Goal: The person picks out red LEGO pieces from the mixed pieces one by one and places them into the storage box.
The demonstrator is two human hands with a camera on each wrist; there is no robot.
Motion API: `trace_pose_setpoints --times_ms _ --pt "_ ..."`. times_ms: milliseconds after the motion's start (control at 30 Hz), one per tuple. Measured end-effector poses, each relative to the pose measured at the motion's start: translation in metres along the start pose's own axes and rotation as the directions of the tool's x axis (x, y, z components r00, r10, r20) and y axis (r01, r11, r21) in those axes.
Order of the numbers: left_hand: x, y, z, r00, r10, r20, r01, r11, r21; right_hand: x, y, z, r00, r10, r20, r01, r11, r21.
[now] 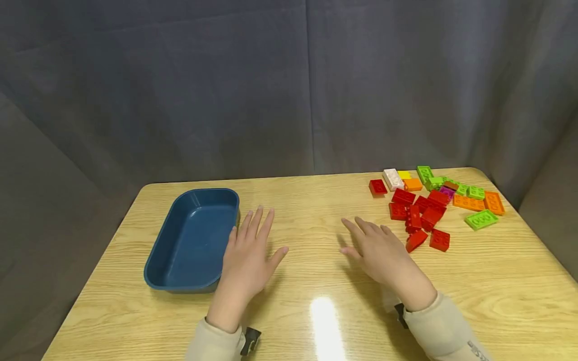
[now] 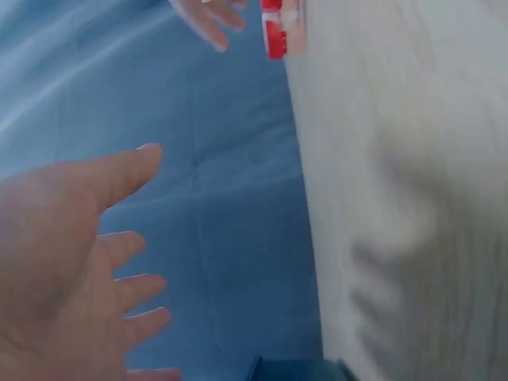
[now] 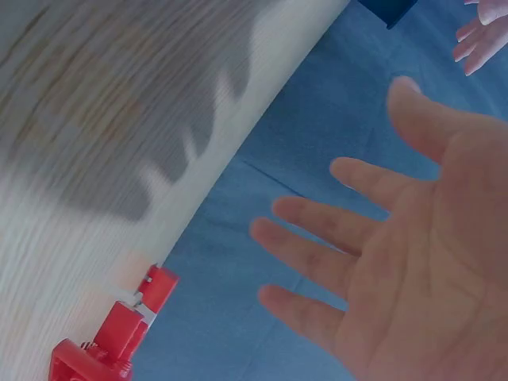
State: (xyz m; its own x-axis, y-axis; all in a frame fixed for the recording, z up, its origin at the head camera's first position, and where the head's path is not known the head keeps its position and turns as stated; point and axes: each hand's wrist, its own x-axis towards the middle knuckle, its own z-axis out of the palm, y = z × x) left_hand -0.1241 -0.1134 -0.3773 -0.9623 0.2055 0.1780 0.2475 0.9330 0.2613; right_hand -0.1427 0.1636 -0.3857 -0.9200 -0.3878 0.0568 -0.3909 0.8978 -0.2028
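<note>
My left hand (image 1: 247, 255) is held above the table beside the right wall of a blue tray (image 1: 155, 240), fingers spread and holding nothing. In the left wrist view its thumb and fingers (image 2: 143, 294) stretch out with bare air around them. My right hand (image 1: 381, 250) hovers over the table left of a pile of red toy bricks (image 1: 413, 219), palm down and nothing in its grasp. The right wrist view shows its fingers (image 3: 313, 258) extended, with red bricks (image 3: 121, 329) past them on the table. Inside the tray only the blue bottom shows.
Behind the red bricks lie a white brick (image 1: 393, 179), a yellow brick (image 1: 404, 174), orange bricks (image 1: 468, 202), a purple brick (image 1: 447, 193) and several green ones (image 1: 481, 219). The wooden table (image 1: 311, 225) ends at a dark grey curtain (image 1: 253, 90).
</note>
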Motion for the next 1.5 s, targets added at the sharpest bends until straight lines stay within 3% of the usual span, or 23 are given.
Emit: trace_pose_setpoints --times_ms 200,400,667,1067,1200,1300,1500 --pt "0.001 -0.012 -0.012 0.998 -0.068 -0.008 0.068 0.996 -0.055 -0.001 -0.002 -0.001 0.999 -0.033 -0.011 0.033 0.999 -0.01" --pt "-0.004 -0.029 -0.025 0.992 -0.128 -0.018 0.125 0.987 -0.103 -0.004 -0.01 -0.002 0.998 -0.047 0.034 0.048 0.999 -0.02" --pt "-0.011 -0.057 -0.04 0.974 -0.227 -0.008 0.224 0.966 -0.13 -0.004 -0.02 -0.003 0.996 -0.063 0.066 0.064 0.998 -0.021" --pt "-0.022 -0.099 -0.049 0.948 -0.317 -0.027 0.31 0.939 -0.152 -0.005 -0.02 0.001 0.994 -0.081 0.074 0.084 0.996 -0.032" --pt "-0.028 -0.113 -0.052 0.925 -0.379 -0.021 0.37 0.912 -0.177 -0.005 -0.021 0.003 0.994 -0.086 0.072 0.088 0.996 -0.034" --pt "-0.032 -0.123 -0.054 0.898 -0.44 -0.01 0.428 0.88 -0.206 -0.005 -0.021 0.003 0.994 -0.082 0.076 0.085 0.996 -0.037" --pt "-0.038 -0.144 -0.052 0.815 -0.58 -0.008 0.554 0.783 -0.283 -0.006 -0.023 0.002 0.994 -0.082 0.078 0.086 0.995 -0.045"
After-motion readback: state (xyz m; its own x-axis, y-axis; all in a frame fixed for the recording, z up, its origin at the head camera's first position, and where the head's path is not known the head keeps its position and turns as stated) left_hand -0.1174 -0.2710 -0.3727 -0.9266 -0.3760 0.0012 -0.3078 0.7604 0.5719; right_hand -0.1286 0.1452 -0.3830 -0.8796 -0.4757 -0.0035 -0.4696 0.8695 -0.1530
